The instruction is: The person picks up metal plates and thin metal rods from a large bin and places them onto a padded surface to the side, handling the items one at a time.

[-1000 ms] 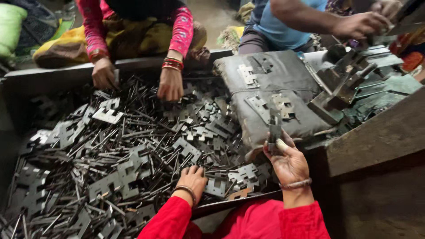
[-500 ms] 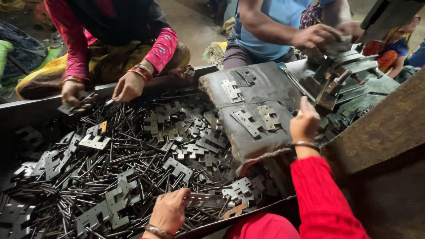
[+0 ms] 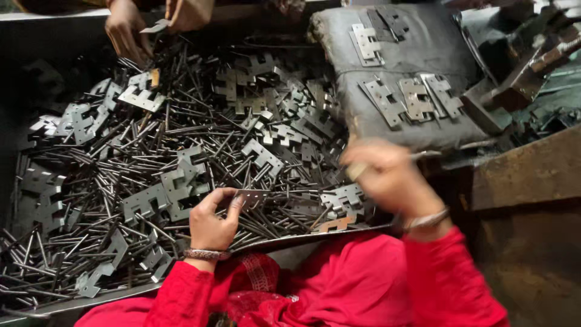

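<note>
The left hand (image 3: 212, 224) was raised just above the near edge of the heap, palm turned toward the wearer, its fingers curled and pinching a small flat metal plate (image 3: 251, 197) between thumb and fingertips. A bangle sat at its wrist, above a red sleeve (image 3: 175, 297). The plate hung over the pile of notched plates and thin rods (image 3: 181, 163) that filled the dark tray (image 3: 72, 303).

The right hand (image 3: 384, 175) was lifted near the front edge of a grey padded block (image 3: 393, 60), beside the pile's right end. It was smeared by motion; something pale and thin seemed to lie in its grip, but what it was, and how far the fingers were closed, I could not tell.

Several hinge plates (image 3: 414, 97) lay flat on the block. At the top edge another person's hands (image 3: 130, 27) were cut off by the frame, holding a plate over the far side of the heap.
</note>
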